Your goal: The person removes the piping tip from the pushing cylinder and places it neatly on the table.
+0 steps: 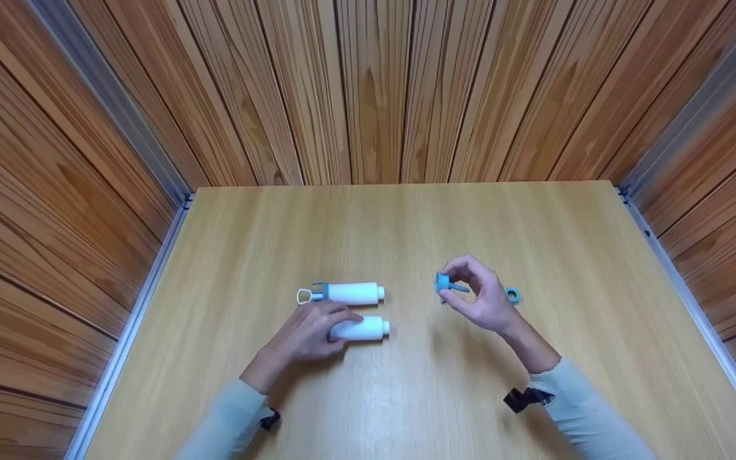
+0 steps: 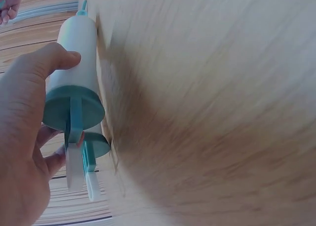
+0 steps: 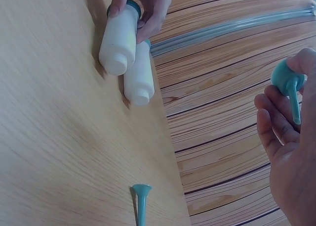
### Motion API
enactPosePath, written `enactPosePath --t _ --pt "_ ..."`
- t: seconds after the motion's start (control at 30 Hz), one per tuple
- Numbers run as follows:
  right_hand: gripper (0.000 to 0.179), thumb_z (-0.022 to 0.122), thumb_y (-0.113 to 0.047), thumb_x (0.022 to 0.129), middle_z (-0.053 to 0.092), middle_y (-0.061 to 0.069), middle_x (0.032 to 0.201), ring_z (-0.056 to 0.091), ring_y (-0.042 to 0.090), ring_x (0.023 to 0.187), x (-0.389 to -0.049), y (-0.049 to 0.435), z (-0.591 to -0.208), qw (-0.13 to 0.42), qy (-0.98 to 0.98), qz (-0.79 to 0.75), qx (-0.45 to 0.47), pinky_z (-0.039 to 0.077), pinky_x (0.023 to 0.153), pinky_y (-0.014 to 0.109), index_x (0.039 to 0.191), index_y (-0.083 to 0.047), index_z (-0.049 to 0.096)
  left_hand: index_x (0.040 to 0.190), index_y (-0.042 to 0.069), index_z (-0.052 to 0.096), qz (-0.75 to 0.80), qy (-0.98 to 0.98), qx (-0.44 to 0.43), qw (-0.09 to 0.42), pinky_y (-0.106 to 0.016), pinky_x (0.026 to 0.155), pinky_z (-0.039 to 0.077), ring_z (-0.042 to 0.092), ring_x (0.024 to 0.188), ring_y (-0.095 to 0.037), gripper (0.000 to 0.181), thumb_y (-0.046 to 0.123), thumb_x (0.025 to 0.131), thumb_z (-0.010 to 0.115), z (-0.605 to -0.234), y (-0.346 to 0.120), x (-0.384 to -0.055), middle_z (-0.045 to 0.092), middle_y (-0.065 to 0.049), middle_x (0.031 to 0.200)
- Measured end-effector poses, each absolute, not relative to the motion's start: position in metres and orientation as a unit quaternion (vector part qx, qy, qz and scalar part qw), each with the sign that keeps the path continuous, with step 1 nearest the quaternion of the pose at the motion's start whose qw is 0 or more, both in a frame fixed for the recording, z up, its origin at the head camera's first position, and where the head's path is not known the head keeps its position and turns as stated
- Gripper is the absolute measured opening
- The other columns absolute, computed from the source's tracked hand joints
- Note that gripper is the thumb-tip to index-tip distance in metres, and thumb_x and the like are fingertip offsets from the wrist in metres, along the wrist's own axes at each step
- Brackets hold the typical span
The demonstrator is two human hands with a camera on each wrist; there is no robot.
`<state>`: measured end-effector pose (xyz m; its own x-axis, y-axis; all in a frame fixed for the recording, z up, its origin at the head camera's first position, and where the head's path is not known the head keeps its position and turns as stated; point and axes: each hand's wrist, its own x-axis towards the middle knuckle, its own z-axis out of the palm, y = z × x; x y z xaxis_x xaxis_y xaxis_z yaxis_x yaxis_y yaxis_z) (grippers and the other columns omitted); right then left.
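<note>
Two white syringe-like tubes with teal end caps and pull handles lie side by side on the table. My left hand (image 1: 317, 329) grips the nearer tube (image 1: 361, 328), its thumb along the white barrel (image 2: 79, 38); its teal cap (image 2: 61, 107) shows in the left wrist view. Just beyond lies the farther tube (image 1: 352, 293). Raised to the right, my right hand (image 1: 480, 297) pinches a teal nozzle (image 1: 443, 282) by its wide round end between thumb and fingers. Its thin stem (image 3: 295, 105) points away from the fingertips in the right wrist view.
A second teal nozzle (image 1: 512, 295) with a flared end lies on the table, behind the right hand in the head view. Wood-plank walls (image 1: 374, 96) stand around the table, and metal rails (image 1: 674, 275) run along its sides.
</note>
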<state>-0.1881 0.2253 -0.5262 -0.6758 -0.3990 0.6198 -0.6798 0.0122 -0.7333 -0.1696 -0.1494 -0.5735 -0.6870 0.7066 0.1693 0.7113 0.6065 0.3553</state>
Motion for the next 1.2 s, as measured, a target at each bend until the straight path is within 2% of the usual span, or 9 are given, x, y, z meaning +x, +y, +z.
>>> enactPosePath --t 0.3,0.63,1.0,1.2 --pt "0.039 0.069 0.028 0.085 0.068 0.018 0.101 0.070 0.006 0.097 -0.1905 0.2236 -0.5272 0.125 -0.693 0.591 0.393 0.061 0.097 0.018 0.121 0.016 0.061 0.133 0.017 0.080 -0.192 -0.895 -0.403 0.023 -0.045 0.096 0.065 0.078 0.112 -0.023 0.042 0.025 0.094 0.092 -0.5762 -0.1500 -0.1709 0.083 -0.007 0.128" --pt "0.039 0.070 0.029 0.086 0.067 0.021 0.101 0.070 0.004 0.097 -0.1899 0.2237 -0.5280 0.117 -0.698 0.591 0.388 0.061 0.098 0.018 0.121 0.016 0.060 0.138 0.019 0.078 -0.203 -0.900 -0.385 -0.008 -0.047 0.104 0.065 0.077 0.120 -0.025 0.043 0.026 0.097 0.090 -0.5760 -0.1511 -0.1706 0.081 -0.008 0.134" --pt "0.040 0.068 0.030 0.085 0.068 0.018 0.102 0.070 0.007 0.096 -0.1937 0.2251 -0.5270 0.129 -0.684 0.592 0.406 0.062 0.097 0.020 0.121 0.017 0.060 0.142 0.021 0.076 -0.215 -0.895 -0.391 0.008 -0.056 0.114 0.060 0.072 0.135 -0.029 0.052 0.030 0.094 0.093 -0.5755 -0.1505 -0.1680 0.076 -0.007 0.145" --pt "0.038 0.068 0.030 0.084 0.070 0.015 0.101 0.070 0.005 0.096 -0.1927 0.2247 -0.5260 0.128 -0.683 0.599 0.397 0.061 0.096 0.019 0.120 0.017 0.060 0.140 0.020 0.077 -0.206 -0.893 -0.401 0.021 -0.054 0.111 0.061 0.073 0.133 -0.029 0.051 0.030 0.093 0.094 -0.5758 -0.1502 -0.1673 0.077 -0.006 0.143"
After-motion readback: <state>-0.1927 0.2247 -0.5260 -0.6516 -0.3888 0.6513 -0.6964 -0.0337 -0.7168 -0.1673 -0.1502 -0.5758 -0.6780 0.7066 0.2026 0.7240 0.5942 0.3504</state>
